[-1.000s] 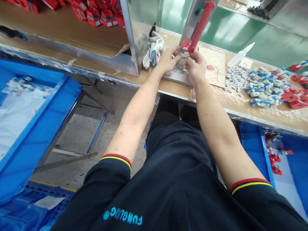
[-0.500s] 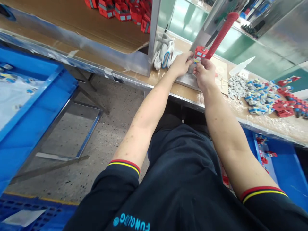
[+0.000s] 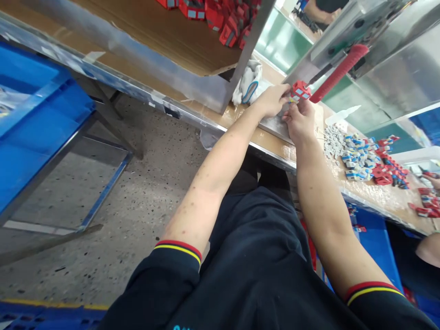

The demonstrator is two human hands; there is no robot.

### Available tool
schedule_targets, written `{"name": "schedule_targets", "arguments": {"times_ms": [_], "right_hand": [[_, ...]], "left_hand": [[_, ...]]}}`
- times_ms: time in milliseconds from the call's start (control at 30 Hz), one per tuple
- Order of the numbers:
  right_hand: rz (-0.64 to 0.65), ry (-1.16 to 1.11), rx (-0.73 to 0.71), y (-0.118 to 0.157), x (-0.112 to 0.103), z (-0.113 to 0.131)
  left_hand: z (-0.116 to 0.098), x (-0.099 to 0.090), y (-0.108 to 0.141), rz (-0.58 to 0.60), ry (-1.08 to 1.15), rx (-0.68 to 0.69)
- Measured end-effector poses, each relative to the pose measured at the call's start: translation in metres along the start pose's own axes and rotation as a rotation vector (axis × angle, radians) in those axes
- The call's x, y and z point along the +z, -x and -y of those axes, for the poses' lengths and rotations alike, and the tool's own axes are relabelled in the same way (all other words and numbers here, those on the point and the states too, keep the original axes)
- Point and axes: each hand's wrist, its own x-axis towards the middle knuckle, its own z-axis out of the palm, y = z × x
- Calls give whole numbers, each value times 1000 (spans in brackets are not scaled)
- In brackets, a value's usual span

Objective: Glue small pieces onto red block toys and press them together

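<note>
the view has turned; beside the handle (image 3: 340, 74) i see left hand (image 3: 274, 100) and right hand (image 3: 300, 120) gripping a toy (image 3: 300, 90), probably light, stiff; hold its sides.

"What do we record at lower left?"

"We note a blue bin (image 3: 62, 98) above a metal stand (image 3: 107, 191), on a speckled grey floor (image 3: 147, 206). A blue pallet (image 3: 55, 317) with a yellow edge lies at the bottom."

"And on the bench (image 3: 271, 140)?"

"We find a crumpled white cloth (image 3: 252, 75) with a blue-edged opening. Beyond, we log a co-worker's forearm (image 3: 316, 13), partly cut off at the top."
</note>
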Motion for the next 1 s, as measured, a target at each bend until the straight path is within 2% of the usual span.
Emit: {"name": "schedule_targets", "arguments": {"times_ms": [67, 133, 333, 500, 633, 833, 1000], "right_hand": [[12, -6, 8, 2, -1, 3], [15, -11, -8, 3, -2, 5], [8, -24, -72, 8, 1, 9], [-120, -43, -17, 13, 9, 16], [-156, -35, -14, 14, 12, 18], [-140, 12, -6, 13, 11, 16], [-119, 25, -32, 13, 12, 14]], "left_hand": [[-3, -3, 3, 90, -50, 57], [-6, -5, 5, 122, -85, 60], [-9, -3, 8, 115, -110, 14], [-7, -1, 7, 87, -65, 19], [-11, -4, 11, 100, -38, -8], [-19, -11, 18, 134, -44, -57], [-14, -6, 16, 101, -51, -37]]}}
